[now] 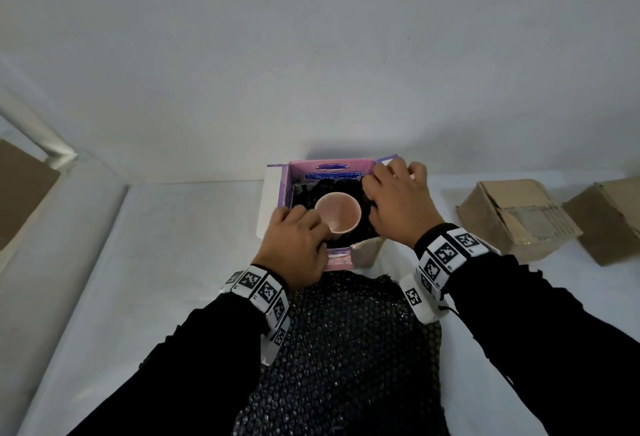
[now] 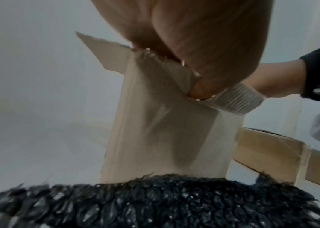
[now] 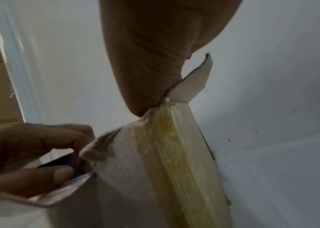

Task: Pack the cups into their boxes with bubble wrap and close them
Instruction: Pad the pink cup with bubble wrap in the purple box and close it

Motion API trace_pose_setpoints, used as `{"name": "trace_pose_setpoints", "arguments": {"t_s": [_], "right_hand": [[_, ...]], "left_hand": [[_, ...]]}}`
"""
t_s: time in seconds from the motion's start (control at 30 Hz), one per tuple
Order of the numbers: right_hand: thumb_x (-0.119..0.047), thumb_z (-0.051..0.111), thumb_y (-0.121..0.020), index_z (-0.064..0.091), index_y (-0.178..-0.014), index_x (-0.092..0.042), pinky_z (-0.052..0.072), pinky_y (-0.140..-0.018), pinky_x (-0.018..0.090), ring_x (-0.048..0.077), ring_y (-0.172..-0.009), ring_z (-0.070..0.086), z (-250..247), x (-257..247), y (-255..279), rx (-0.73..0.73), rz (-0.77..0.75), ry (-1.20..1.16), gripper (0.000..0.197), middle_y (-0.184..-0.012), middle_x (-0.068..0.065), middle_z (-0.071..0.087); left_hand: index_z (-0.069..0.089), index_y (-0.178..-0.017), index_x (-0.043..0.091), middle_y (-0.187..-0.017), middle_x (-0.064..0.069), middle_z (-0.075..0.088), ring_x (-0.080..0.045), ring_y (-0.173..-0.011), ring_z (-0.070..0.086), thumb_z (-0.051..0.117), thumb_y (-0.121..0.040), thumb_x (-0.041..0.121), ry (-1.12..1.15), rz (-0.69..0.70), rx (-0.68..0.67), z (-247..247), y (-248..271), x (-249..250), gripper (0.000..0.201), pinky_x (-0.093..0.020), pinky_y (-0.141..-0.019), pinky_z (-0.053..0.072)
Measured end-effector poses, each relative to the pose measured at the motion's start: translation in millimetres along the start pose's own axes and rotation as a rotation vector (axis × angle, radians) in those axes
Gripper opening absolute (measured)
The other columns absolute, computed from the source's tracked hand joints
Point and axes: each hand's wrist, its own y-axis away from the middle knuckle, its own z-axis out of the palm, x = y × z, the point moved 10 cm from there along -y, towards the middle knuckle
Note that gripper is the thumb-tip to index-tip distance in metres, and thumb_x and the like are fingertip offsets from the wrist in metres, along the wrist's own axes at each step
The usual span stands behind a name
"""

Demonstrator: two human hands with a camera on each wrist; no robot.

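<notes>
A pink cup [image 1: 337, 216] stands upright inside an open purple box [image 1: 332, 167], nested in black bubble wrap [image 1: 346, 186]. My left hand [image 1: 304, 228] is at the box's near-left corner, fingers curled over the front wall beside the cup; the right wrist view shows this left hand [image 3: 38, 146] pinching that wall. My right hand [image 1: 398, 193] lies over the box's right side, fingers curled over the right flap at the far corner. In the left wrist view the box's plain outer wall [image 2: 155, 131] rises under my palm. The cup's lower part is hidden.
A large sheet of black bubble wrap [image 1: 346, 349] lies in front of the box, under my forearms. Two brown cardboard boxes [image 1: 512, 217] [image 1: 609, 224] sit on the white table [image 1: 173, 245] at the right. The box stands close to the white wall [image 1: 311, 55].
</notes>
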Motion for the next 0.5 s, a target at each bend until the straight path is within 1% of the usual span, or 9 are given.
{"name": "trace_pose_setpoints", "arguments": {"t_s": [0.03,0.07,0.1,0.13,0.2,0.27,0.33,0.43,0.5], "right_hand": [[-0.02,0.067,-0.061,0.055,-0.08,-0.019,0.023,-0.081,0.04,0.027,-0.095,0.049,-4,2,1,0.044,0.019,0.009,0.022,-0.085,-0.004,0.057],[-0.019,0.068,-0.062,0.055,-0.073,-0.02,0.022,-0.082,0.04,0.026,-0.094,0.05,-4,3,2,0.045,0.022,0.004,0.018,-0.076,-0.008,0.055],[-0.023,0.069,-0.065,0.056,-0.07,-0.022,0.022,-0.085,0.041,0.025,-0.097,0.051,-2,2,3,0.014,0.019,0.001,0.013,-0.072,-0.01,0.056],[-0.029,0.067,-0.071,0.059,-0.069,-0.023,0.021,-0.09,0.044,0.024,-0.102,0.049,1,-2,2,-0.022,0.0,0.004,0.01,-0.072,-0.011,0.058],[-0.04,0.053,-0.081,0.067,-0.073,-0.024,0.016,-0.099,0.049,0.023,-0.112,0.043,8,-6,2,-0.132,-0.015,-0.003,0.023,-0.075,-0.011,0.063],[-0.039,0.044,-0.085,0.07,-0.079,-0.022,0.012,-0.104,0.051,0.022,-0.119,0.037,12,-9,3,-0.184,-0.01,-0.038,0.032,-0.081,-0.009,0.065],[-0.035,0.043,-0.085,0.069,-0.081,-0.018,0.015,-0.103,0.051,0.024,-0.117,0.04,8,-13,6,-0.155,-0.005,-0.062,0.031,-0.084,-0.006,0.064],[-0.038,0.043,-0.089,0.067,-0.079,-0.018,0.025,-0.097,0.049,0.024,-0.102,0.051,-10,-16,18,0.077,0.0,-0.105,0.033,-0.08,-0.004,0.063],[-0.045,0.042,-0.092,0.068,-0.081,-0.021,0.025,-0.099,0.051,0.022,-0.105,0.053,-5,-19,29,0.113,-0.02,-0.153,0.037,-0.076,-0.006,0.065]], "left_hand": [[0.063,-0.078,0.022,-0.079,0.004,0.059,-0.022,-0.076,0.055,0.05,-0.078,0.039,0.0,-0.042,0.057,-7,2,-5,0.022,-0.038,-0.08,0.037],[0.061,-0.071,0.021,-0.072,0.004,0.057,-0.022,-0.069,0.055,0.053,-0.079,0.04,0.002,-0.054,0.098,-11,4,-7,0.022,-0.036,-0.078,0.037],[0.06,-0.067,0.021,-0.067,0.004,0.057,-0.021,-0.062,0.055,0.054,-0.081,0.04,0.004,-0.046,0.108,-10,5,-7,0.024,-0.035,-0.076,0.037],[0.061,-0.065,0.021,-0.065,0.004,0.058,-0.021,-0.058,0.056,0.052,-0.084,0.04,-0.002,-0.022,0.097,-6,5,-6,0.028,-0.034,-0.074,0.037],[0.065,-0.069,0.021,-0.066,0.005,0.062,-0.021,-0.057,0.058,0.042,-0.091,0.041,0.013,0.05,0.013,6,4,-2,0.038,-0.032,-0.072,0.039],[0.067,-0.081,0.023,-0.072,0.004,0.066,-0.021,-0.061,0.06,0.033,-0.094,0.039,0.068,0.103,-0.039,11,6,2,0.04,-0.032,-0.075,0.042],[0.062,-0.091,0.022,-0.081,0.003,0.065,-0.022,-0.069,0.06,0.033,-0.094,0.035,0.123,0.101,-0.01,6,9,2,0.032,-0.035,-0.081,0.042],[0.063,-0.093,0.021,-0.095,0.001,0.062,-0.023,-0.086,0.057,0.039,-0.093,0.041,0.079,0.009,0.085,-6,13,-7,0.031,-0.038,-0.087,0.038],[0.067,-0.097,0.022,-0.098,0.002,0.066,-0.021,-0.09,0.059,0.037,-0.094,0.05,0.036,-0.05,0.09,-5,14,-11,0.04,-0.04,-0.095,0.036]]}}
